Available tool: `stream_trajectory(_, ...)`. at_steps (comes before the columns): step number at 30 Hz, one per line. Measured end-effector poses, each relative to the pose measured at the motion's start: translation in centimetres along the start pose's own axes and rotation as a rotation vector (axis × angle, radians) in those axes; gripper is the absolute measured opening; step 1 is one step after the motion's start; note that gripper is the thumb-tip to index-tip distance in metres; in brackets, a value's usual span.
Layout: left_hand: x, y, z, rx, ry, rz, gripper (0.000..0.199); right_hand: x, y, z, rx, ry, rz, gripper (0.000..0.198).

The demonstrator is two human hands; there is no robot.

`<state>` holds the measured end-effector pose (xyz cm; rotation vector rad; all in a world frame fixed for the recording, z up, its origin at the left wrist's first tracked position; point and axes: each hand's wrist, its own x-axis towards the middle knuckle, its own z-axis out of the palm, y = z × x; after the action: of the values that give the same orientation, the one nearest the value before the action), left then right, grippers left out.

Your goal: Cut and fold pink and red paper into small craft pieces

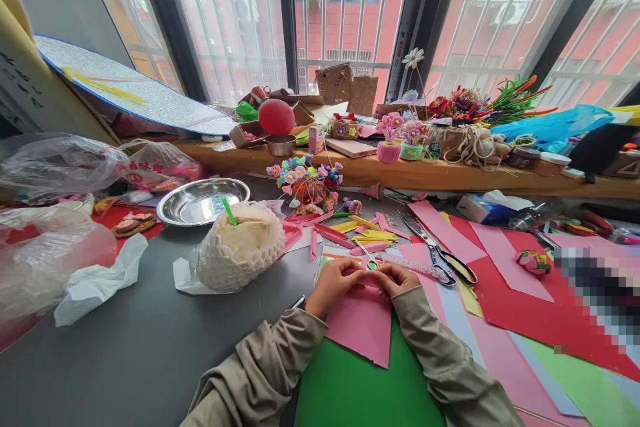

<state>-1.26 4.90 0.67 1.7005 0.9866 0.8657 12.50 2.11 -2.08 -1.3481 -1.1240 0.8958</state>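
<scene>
My left hand (336, 285) and my right hand (397, 278) meet at the far edge of a sheet of pink paper (361, 327). Both pinch that edge, fingertips close together; the edge looks folded, though the fingers partly hide it. Beneath the sheet lies a green board (370, 390). Just beyond my fingertips is a small pair of scissors (371, 257). Larger black-handled scissors (443, 257) rest to the right of my right hand. Folded pink paper strips (333, 235) and yellow paper strips (376, 235) are piled past the hands.
A coconut in foam netting (245, 247) with a green straw stands at left, near a metal plate (203, 202). Coloured paper sheets (505, 280) overlap on the right. Craft flowers (305, 183) stand before the wooden ledge (230, 163). Plastic bags (60, 163) fill the far left.
</scene>
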Motion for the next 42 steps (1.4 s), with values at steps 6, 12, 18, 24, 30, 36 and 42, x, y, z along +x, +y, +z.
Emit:
stream_trajectory(6,0.06,-0.18,0.18,-0.230,-0.048,-0.091,0.030,0.14,0.13,-0.06,-0.013,0.042,-0.012,0.031)
stream_trajectory(12,0.07,-0.39,0.19,-0.223,-0.036,-0.122,0.029,0.21,0.39,-0.26,-0.064,0.064,-0.039,0.029)
stream_trajectory(18,0.03,-0.25,-0.03,0.018,-0.036,-0.023,0.027,0.11,0.06,-0.32,-0.055,0.040,-0.047,0.026)
stream_trajectory(24,0.05,-0.39,-0.02,0.026,-0.038,-0.036,0.027,0.08,0.08,-0.19,-0.084,-0.004,-0.040,0.026)
stream_trajectory(30,0.17,-0.47,0.12,-0.055,0.020,-0.045,0.027,0.22,0.35,-0.30,-0.084,0.041,-0.043,0.025)
stream_trajectory(36,0.19,-0.66,0.15,-0.090,0.013,-0.048,0.028,0.29,0.51,-0.17,-0.099,0.034,-0.046,0.026)
stream_trajectory(42,0.16,-0.70,0.15,-0.076,0.002,-0.043,0.031,0.37,0.62,-0.23,-0.106,0.028,-0.062,0.026)
